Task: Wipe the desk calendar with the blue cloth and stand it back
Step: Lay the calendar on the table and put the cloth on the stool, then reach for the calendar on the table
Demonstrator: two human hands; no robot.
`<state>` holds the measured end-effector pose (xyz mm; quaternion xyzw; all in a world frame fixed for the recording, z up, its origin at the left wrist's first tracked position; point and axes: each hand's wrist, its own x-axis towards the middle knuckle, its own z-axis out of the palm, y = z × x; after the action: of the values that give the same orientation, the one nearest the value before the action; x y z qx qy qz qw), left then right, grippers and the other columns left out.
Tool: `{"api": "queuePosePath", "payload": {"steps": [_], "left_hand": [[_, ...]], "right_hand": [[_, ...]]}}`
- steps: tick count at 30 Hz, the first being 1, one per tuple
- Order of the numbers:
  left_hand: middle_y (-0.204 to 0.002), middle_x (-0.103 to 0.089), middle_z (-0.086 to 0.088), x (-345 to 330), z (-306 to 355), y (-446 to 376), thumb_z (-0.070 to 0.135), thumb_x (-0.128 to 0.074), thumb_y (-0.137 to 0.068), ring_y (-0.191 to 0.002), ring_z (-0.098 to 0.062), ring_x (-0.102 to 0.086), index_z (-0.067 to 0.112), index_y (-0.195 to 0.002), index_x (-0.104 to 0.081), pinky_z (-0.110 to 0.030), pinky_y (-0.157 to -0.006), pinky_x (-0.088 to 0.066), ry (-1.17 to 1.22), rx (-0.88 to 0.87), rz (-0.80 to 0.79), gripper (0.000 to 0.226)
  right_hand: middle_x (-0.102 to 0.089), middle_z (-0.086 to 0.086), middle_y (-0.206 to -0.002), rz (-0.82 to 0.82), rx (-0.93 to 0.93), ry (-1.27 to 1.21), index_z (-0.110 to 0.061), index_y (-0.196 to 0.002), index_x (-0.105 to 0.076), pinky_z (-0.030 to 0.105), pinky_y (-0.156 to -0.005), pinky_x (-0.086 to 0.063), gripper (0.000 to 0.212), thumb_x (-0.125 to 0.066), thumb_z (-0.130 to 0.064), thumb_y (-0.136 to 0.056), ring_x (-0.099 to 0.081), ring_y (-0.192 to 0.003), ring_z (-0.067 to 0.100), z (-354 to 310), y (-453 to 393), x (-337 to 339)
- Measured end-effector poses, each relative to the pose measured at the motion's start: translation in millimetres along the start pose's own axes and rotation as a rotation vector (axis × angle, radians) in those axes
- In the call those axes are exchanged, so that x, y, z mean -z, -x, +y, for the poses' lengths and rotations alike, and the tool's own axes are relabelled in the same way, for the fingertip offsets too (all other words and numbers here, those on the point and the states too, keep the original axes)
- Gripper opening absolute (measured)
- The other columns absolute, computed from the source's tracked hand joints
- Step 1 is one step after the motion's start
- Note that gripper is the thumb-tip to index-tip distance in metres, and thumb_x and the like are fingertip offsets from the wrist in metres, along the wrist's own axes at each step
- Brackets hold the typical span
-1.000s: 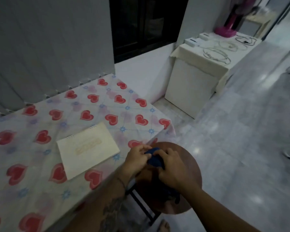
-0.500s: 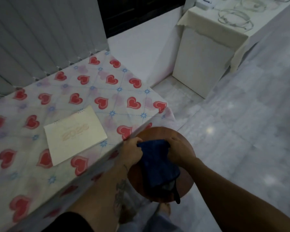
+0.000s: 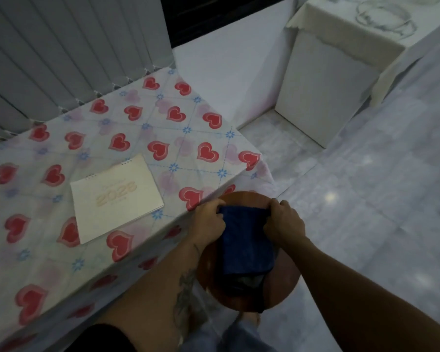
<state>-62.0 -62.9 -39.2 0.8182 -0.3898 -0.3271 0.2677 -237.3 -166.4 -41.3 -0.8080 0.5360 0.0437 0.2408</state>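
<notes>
A cream desk calendar (image 3: 116, 199) with gold year print lies flat on the heart-patterned tablecloth, left of my hands. The blue cloth (image 3: 247, 245) hangs spread over a round brown stool (image 3: 285, 283) beside the table's right edge. My left hand (image 3: 210, 219) grips the cloth's top left corner and my right hand (image 3: 285, 222) grips its top right corner, holding it stretched between them. Both hands are apart from the calendar.
The table (image 3: 163, 128) backs onto grey vertical blinds (image 3: 61, 54). A white cabinet (image 3: 323, 80) draped with a cream cover stands at the far right on the pale tiled floor (image 3: 366, 186). My foot and trouser leg show under the stool.
The cloth was bunched between both hands on the stool; my hands have pulled apart and it now hangs spread open. The view has tilted further down.
</notes>
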Motion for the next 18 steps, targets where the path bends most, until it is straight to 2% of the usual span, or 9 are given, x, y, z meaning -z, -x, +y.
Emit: {"api": "queuePosePath", "payload": {"steps": [3, 7, 9, 13, 16, 18], "left_hand": [[-0.111, -0.066, 0.000, 12, 7, -3, 0.006, -0.053, -0.092, -0.100, -0.020, -0.060, 0.018, -0.119, -0.066, -0.027, -0.082, -0.046, 0.018, 0.035, -0.020, 0.032], [-0.113, -0.070, -0.002, 42, 12, 3, 0.011, -0.055, -0.094, -0.101, -0.020, -0.063, 0.018, -0.111, -0.071, -0.031, -0.092, -0.049, 0.068, 0.026, 0.106, 0.024], [-0.113, -0.072, -0.003, 63, 8, 11, 0.009, -0.057, -0.093, -0.103, -0.021, -0.065, 0.017, -0.108, -0.073, -0.033, -0.097, -0.050, 0.110, 0.038, 0.181, 0.024], [-0.101, -0.074, 0.000, 111, -14, 30, 0.005, -0.056, -0.090, -0.093, -0.019, -0.069, 0.022, -0.101, -0.073, -0.036, -0.092, -0.055, 0.262, 0.114, 0.305, 0.026], [-0.100, -0.073, -0.002, 146, -38, 43, 0.005, -0.057, -0.090, -0.092, -0.022, -0.069, 0.026, -0.097, -0.072, -0.036, -0.089, -0.055, 0.355, 0.149, 0.426, 0.026], [-0.103, -0.073, -0.004, 169, -55, 46, 0.006, -0.057, -0.091, -0.094, -0.024, -0.069, 0.027, -0.097, -0.070, -0.035, -0.089, -0.054, 0.409, 0.180, 0.478, 0.025]], "right_hand": [[-0.049, 0.006, -0.103, 0.034, 0.022, 0.005, -0.020, -0.110, -0.047, 0.039, -0.066, -0.047, 0.035, -0.061, -0.021, -0.078, -0.051, -0.087, 0.025, 1, -3, 15], [-0.050, 0.004, -0.106, -0.004, 0.052, -0.102, -0.023, -0.106, -0.055, 0.042, -0.081, -0.052, 0.024, -0.059, -0.023, -0.083, -0.055, -0.094, 0.025, -18, -8, 39], [-0.053, 0.003, -0.107, -0.022, 0.109, -0.162, -0.024, -0.105, -0.058, 0.038, -0.082, -0.052, 0.021, -0.058, -0.022, -0.084, -0.056, -0.094, 0.022, -34, -10, 44], [-0.065, 0.003, -0.101, -0.103, 0.261, -0.263, -0.022, -0.105, -0.060, 0.025, -0.070, -0.048, 0.021, -0.060, -0.017, -0.085, -0.060, -0.084, 0.015, -80, -8, 49], [-0.066, 0.007, -0.089, -0.154, 0.323, -0.266, -0.019, -0.110, -0.059, 0.031, -0.068, -0.053, 0.025, -0.055, -0.013, -0.086, -0.061, -0.077, 0.018, -127, -5, 49], [-0.065, 0.004, -0.083, -0.189, 0.327, -0.313, -0.022, -0.111, -0.059, 0.029, -0.063, -0.054, 0.025, -0.054, -0.014, -0.087, -0.063, -0.072, 0.017, -161, -5, 46]]}}
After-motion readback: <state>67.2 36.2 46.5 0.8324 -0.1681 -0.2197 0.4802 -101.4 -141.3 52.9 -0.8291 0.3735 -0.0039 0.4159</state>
